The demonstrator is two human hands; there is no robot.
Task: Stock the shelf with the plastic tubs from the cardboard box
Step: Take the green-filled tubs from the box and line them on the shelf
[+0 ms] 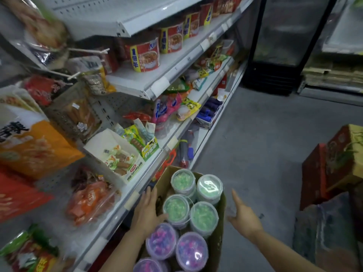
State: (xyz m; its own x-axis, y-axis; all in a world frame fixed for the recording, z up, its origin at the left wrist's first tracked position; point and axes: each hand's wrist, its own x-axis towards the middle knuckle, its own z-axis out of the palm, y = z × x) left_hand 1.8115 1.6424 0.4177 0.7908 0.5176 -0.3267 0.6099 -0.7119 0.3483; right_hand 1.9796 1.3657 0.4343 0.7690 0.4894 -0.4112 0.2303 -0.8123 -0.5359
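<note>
At the bottom centre of the frame an open cardboard box [216, 242] stood on the floor just beside the shelf [125, 195], packed with clear-lidded tubs. Four green tubs [204, 216] filled its far end and purple tubs [191, 250] the near end, all upright and touching one another. None appeared to have reached the shelf yet, so the job looked to be at its very start: the reach into the box for a first tub.

The left hand [146, 211] lay flat along the box's left wall, fingers straight, thumb just touching the side of a green tub; it gripped nothing. The right hand [244, 218] hung to the right of the box, outside its wall, fingers spread and relaxed, holding nothing.

The shelf ran from lower left to upper right, its tiers crowded with snack bags [90, 201], a white carton [115, 154] of small packets, and red noodle cups [146, 54] higher up.

The next move probably called for closing one hand round a tub's rim, lifting it straight out of the tight pack, and finding a bare patch of shelf. Free space looked scarce among the packets.
</note>
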